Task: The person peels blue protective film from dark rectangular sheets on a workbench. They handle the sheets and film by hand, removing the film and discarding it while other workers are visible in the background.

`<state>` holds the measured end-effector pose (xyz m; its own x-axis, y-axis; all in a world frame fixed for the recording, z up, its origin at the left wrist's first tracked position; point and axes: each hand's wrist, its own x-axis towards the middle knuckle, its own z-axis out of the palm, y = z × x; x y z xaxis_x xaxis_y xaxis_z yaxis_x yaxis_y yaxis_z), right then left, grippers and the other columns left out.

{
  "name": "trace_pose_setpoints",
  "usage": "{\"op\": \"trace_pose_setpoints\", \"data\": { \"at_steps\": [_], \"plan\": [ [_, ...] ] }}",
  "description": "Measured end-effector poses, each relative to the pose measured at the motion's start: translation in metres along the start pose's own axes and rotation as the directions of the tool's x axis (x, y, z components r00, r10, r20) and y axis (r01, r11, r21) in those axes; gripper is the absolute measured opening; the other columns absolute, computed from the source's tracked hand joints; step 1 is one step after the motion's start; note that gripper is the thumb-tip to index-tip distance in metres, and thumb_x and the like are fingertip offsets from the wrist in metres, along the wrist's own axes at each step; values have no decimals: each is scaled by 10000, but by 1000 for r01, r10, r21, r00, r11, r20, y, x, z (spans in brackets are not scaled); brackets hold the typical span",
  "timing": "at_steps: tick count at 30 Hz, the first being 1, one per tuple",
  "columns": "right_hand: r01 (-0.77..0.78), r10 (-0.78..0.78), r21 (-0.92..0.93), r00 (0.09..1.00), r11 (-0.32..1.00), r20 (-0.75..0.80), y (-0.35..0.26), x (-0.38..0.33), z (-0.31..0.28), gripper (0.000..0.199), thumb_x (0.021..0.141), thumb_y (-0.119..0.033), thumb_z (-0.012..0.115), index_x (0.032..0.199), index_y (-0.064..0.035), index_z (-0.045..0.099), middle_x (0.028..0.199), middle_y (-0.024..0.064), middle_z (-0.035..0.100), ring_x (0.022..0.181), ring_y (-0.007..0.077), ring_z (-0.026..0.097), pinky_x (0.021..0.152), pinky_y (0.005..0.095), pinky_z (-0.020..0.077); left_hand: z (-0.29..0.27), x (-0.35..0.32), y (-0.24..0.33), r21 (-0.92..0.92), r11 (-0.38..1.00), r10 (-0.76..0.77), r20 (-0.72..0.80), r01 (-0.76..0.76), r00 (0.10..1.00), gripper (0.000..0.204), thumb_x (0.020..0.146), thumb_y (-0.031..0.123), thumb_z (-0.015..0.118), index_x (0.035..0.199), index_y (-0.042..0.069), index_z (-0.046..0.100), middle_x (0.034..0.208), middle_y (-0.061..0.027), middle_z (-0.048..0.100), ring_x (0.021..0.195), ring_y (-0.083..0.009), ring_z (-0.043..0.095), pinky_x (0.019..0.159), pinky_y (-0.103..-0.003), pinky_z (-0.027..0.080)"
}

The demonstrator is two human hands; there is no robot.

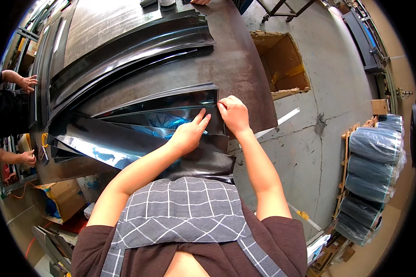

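Observation:
Long glossy black sheet strips (171, 102) lie fanned out in front of me on the table. My left hand (188, 135) rests on a strip with its fingers stretched out, beside a crumpled, shiny blue film (171, 121). At the right end of the strips, my right hand (234, 114) is closed with thumb and fingers pinched on a strip's corner. Whether film is also in that pinch is hidden. Another black strip (97, 138) crosses at an angle under my left forearm.
More black strips (138, 46) are stacked farther back on the dark table (245, 87). A co-worker's hands (27, 84) are at the left edge, near yellow-handled scissors (45, 140). An open cardboard box (286, 69) stands beyond the right edge. Wrapped rolls (372, 161) sit on a pallet.

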<state>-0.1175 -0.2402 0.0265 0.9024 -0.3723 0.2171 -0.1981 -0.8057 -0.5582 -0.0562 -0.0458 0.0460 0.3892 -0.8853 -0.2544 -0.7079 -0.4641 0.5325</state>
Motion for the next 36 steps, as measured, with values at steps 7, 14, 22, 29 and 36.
{"op": "trace_pose_setpoints", "data": {
  "at_steps": [7, 14, 22, 29, 36],
  "plan": [
    [7, -8, -14, 999, 1000, -37, 0, -1, 1, 99, 858, -174, 666, 826, -85, 692, 846, 87, 633, 845, 296, 644, 750, 400, 532, 0, 0, -1, 48, 999, 4, 36, -5, 999, 776, 714, -29, 586, 1459, 70, 394, 1542, -205, 340, 948, -393, 674, 791, -447, 560],
    [124, -133, -123, 989, 985, -70, -6, -2, -1, 53, 848, -145, 677, 840, -92, 677, 829, 71, 620, 832, 277, 636, 728, 388, 535, -22, 5, -4, 8, 995, 96, 44, -96, 994, 513, 780, 25, 580, 1286, 111, 596, 1267, -142, 626, 970, -342, 678, 818, -422, 551],
    [146, -161, -148, 982, 978, -95, -24, -10, -12, 70, 845, -157, 674, 811, -102, 647, 793, 57, 599, 790, 260, 621, 665, 366, 531, 9, 9, -25, -110, 984, 109, -252, -140, 962, 404, 761, -32, 564, 1134, 96, 648, 1300, -144, 531, 962, -362, 651, 811, -442, 543],
    [205, -206, -25, 977, 978, -47, -30, -27, -7, 105, 825, -181, 697, 773, -107, 643, 765, 52, 575, 779, 252, 613, 660, 385, 521, 8, 7, -25, -117, 981, 120, -261, -154, 958, 377, 772, -24, 562, 1118, 86, 663, 1399, -143, 504, 1010, -368, 651, 830, -440, 547],
    [173, -171, 124, 985, 977, -32, -16, -31, -5, 85, 858, -167, 682, 872, -84, 691, 818, 97, 641, 803, 291, 645, 710, 402, 530, 13, 9, -30, -157, 961, 172, -310, -229, 935, 364, 757, -52, 556, 1089, 69, 642, 1268, -151, 577, 1057, -371, 625, 847, -451, 529]
  ]
}}
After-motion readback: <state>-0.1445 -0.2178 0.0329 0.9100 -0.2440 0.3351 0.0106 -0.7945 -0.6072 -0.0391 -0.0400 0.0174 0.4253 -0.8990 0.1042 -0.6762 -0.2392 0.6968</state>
